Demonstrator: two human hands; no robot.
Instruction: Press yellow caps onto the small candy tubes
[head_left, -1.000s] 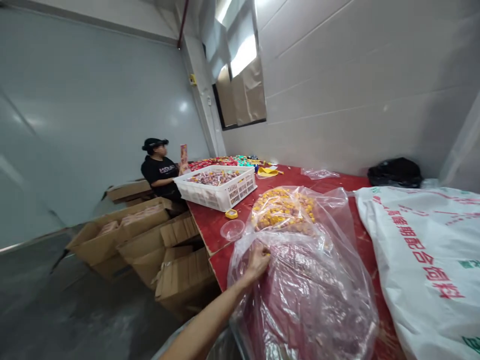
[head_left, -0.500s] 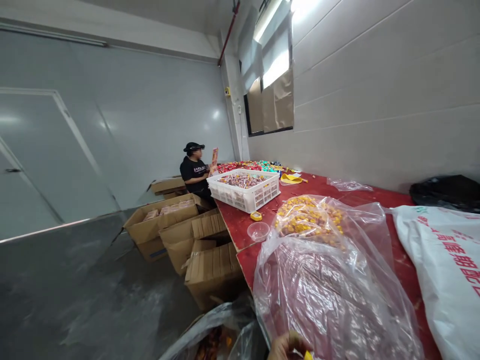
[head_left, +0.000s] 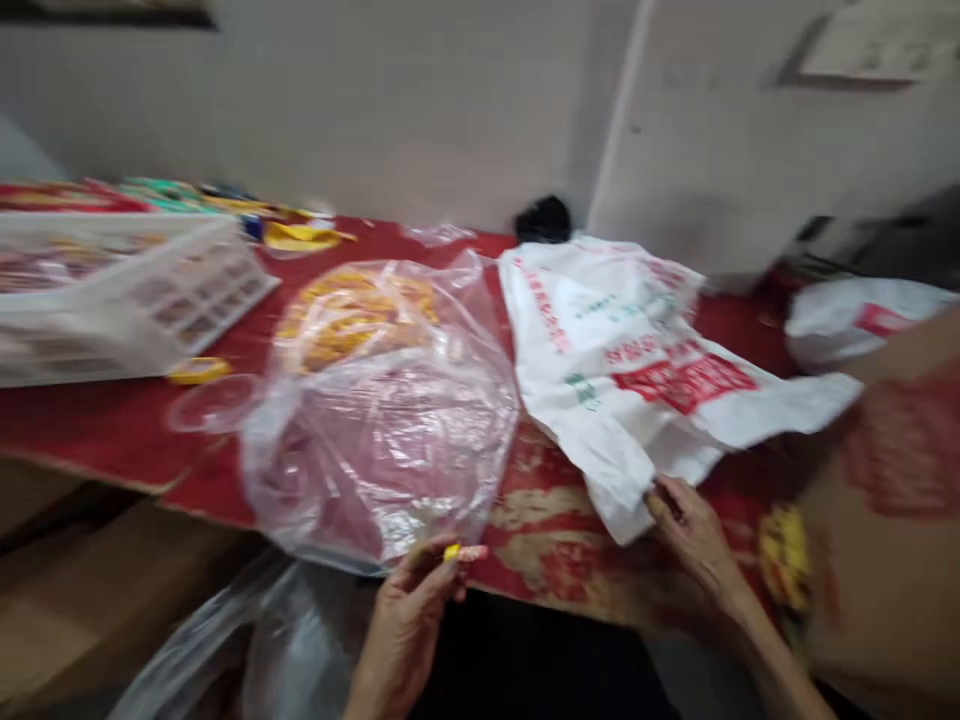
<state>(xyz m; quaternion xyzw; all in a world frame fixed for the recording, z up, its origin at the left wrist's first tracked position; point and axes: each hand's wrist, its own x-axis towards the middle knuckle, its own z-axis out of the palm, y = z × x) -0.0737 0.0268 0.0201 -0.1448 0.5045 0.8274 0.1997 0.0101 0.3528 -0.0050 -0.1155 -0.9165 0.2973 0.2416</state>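
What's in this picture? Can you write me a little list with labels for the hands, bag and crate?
Left grip: holds a small yellow-and-pink piece
Right grip: at the lower edge of the white sack; too blurred to tell if closed
Clear bag: on the red table, yellow pieces showing through
Crate: white, at the picture's left

Dim, greyish light; motion blur smears crate [head_left: 82, 340] and box [head_left: 892, 590], white glare streaks clear bag [head_left: 427, 430], shadow lies below table [head_left: 75, 430].

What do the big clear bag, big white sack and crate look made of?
Clear bag: thin, glossy plastic film, transparent with wrinkled highlights.
White sack: matte, perhaps woven plastic; softly folded, but blur hides any weave.
Crate: dull, probably rigid plastic; straight latticed walls.
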